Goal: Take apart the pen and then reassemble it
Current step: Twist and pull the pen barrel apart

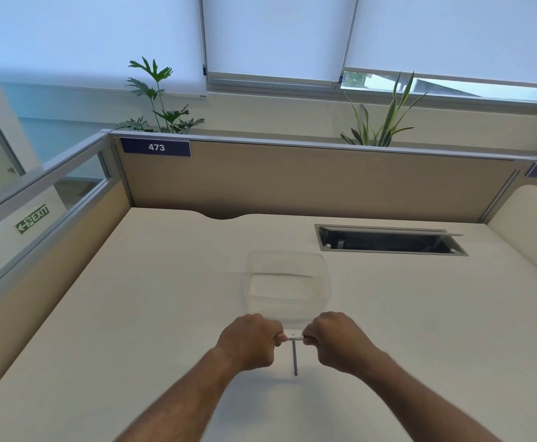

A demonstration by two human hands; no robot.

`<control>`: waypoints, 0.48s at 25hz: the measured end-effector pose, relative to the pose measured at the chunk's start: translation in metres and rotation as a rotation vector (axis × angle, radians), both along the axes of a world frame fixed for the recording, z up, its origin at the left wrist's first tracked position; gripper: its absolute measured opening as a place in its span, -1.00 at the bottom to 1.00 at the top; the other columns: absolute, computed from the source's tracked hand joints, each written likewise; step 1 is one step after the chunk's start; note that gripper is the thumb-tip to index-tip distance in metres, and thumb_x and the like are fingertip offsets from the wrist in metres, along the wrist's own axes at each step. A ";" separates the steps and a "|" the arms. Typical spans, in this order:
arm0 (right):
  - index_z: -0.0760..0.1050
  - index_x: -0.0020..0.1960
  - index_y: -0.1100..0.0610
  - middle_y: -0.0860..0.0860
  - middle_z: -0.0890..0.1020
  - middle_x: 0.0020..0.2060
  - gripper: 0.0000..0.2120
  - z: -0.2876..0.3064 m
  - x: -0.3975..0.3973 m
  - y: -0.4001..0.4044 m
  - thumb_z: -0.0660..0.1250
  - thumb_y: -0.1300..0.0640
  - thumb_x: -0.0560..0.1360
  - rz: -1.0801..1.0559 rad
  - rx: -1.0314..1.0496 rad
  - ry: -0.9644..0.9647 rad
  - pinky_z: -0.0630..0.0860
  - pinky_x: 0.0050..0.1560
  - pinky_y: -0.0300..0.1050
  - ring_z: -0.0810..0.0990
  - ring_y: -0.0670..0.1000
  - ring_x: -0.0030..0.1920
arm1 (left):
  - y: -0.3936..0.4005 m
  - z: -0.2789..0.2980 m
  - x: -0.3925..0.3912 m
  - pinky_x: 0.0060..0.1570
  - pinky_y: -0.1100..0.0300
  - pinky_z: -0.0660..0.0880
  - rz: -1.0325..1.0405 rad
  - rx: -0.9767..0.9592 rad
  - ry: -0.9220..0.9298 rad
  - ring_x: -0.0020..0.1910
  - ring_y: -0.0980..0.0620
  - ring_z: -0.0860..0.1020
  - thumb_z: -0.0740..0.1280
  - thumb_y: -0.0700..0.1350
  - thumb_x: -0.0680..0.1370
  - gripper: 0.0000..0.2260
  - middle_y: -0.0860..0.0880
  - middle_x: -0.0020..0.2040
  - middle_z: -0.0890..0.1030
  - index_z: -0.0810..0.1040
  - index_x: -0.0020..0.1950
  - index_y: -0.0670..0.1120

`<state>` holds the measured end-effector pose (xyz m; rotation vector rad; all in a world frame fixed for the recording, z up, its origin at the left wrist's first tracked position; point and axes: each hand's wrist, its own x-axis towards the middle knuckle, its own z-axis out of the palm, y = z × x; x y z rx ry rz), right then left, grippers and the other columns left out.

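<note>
**Pen held between both hands above the worktop**

Both forearms reach forward over the cream worktop [133, 314]. The left hand [249, 341] and right hand [337, 339] are curled into loose fists, each gripping one end of a short white pen piece [294, 338] that lies level between them. Only the middle of the piece shows; both ends are hidden in the fingers. Below the gap between the hands a thin dark rod [295, 358] lies on the worktop, pointing toward the person; whether it touches the white piece cannot be told. Just beyond the hands sits a clear plastic tub [288, 283]. Farther back on the right is an open cable hatch [388, 242]. A tan partition [308, 180] with a blue label "473" [156, 147] backs the worktop, with two plants [162, 100] behind it.
</note>
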<state>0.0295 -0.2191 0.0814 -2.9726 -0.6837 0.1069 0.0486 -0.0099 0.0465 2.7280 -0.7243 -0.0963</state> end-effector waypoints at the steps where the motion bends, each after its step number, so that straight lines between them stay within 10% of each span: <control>1: 0.66 -0.07 0.05 0.04 0.72 -0.19 -0.81 0.000 0.000 0.000 0.27 0.20 0.51 0.012 -0.003 -0.014 0.41 -0.26 -0.12 0.59 0.12 -0.16 | 0.000 0.000 0.000 -0.16 0.08 0.56 0.002 -0.004 0.009 -0.14 -0.13 0.59 0.20 -0.06 0.52 -0.83 -0.06 -0.10 0.68 0.59 -0.06 0.03; 12: 0.66 -0.08 0.07 0.03 0.72 -0.19 -0.84 0.000 0.003 -0.002 0.29 0.14 0.54 0.013 0.036 0.001 0.45 -0.23 -0.12 0.57 0.08 -0.19 | 0.001 0.005 0.005 -0.22 0.12 0.49 -0.037 -0.058 0.070 -0.23 -0.04 0.56 0.24 0.05 0.57 -0.83 0.01 -0.16 0.67 0.57 -0.10 0.02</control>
